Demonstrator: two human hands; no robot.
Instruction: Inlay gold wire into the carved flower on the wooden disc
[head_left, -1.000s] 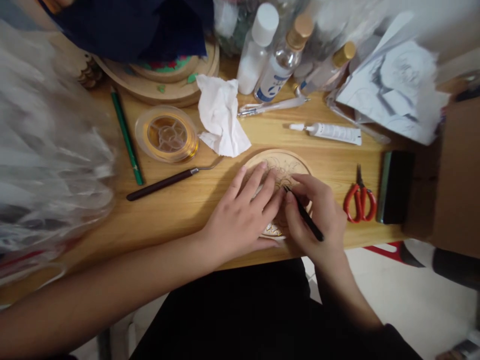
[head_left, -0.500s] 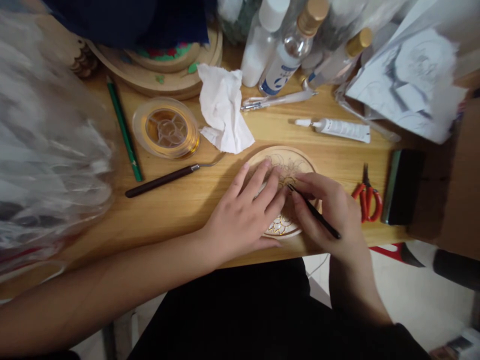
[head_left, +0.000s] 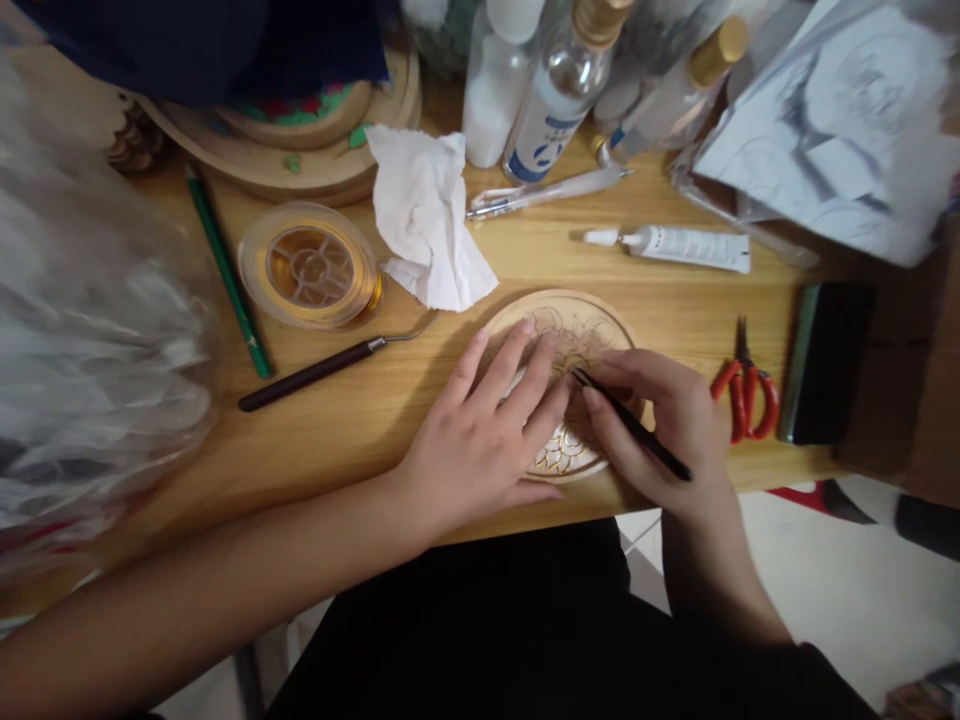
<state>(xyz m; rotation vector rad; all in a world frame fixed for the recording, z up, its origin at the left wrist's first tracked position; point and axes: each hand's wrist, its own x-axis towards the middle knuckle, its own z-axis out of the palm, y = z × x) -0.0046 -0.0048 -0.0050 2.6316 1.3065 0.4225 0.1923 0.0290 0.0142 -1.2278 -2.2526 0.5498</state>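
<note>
A wooden counter [head_left: 352,440] is running across the scene, with a clear bag [head_left: 105,330] bulging at its left end and bottles [head_left: 544,135] standing along the back. Near its front edge, the disc [head_left: 577,330] is lying flat, partly covered by the person's hands. The left hand [head_left: 484,430] is resting palm down over its left part, fingers spread and straight, gripping nothing. The right hand [head_left: 682,410] is closing thumb and fingers on a slim black tool [head_left: 634,425], probably tweezers, whose tip is meeting or just hovering over the disc beside the left fingertips; which of the two, I cannot tell. Thin curved lines are showing across the upper part, while white petals [head_left: 561,452] with gold edges are filling the lower part. The disc is looking like wood, so it is probably light, stiff and not very slippery, though liable to slide if pushed from one side. The petals and fine lines are seeming the delicate part, easily smudged or lifted, so the raised rim is offering the safest hold, fingers outside and palm off the face. The tool is looking thin and light, best pinched low near its tip, as the right hand is doing. A spool [head_left: 311,265] of gold wire is sitting to the left, near a tissue [head_left: 427,220].
</note>
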